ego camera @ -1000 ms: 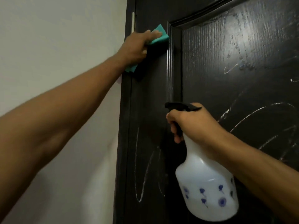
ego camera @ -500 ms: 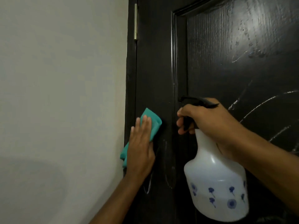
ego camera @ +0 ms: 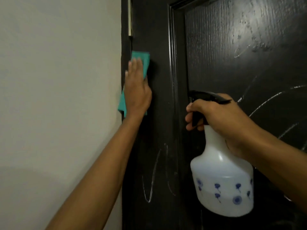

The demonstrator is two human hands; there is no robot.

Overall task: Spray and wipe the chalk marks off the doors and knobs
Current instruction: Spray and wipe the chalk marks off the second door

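A black wooden door [ego camera: 216, 47] fills the right of the view. White chalk marks [ego camera: 156, 173] run down its left stile, and more chalk lines [ego camera: 269, 100] cross the recessed panel. My left hand [ego camera: 136, 90] presses a teal cloth [ego camera: 142, 62] flat against the stile near the hinge edge, fingers straight and pointing up. My right hand [ego camera: 216, 117] grips the black trigger head of a white spray bottle [ego camera: 222, 176] with blue flower prints, held in front of the panel's left moulding. No knob is in view.
A plain off-white wall [ego camera: 58, 97] takes up the left half. A metal hinge [ego camera: 129, 19] sits on the door's left edge above the cloth. Wet sheen shows on the upper panel.
My left hand with the cloth swept down the stile from the top and has now moved back up. The bottle hand barely shifted.
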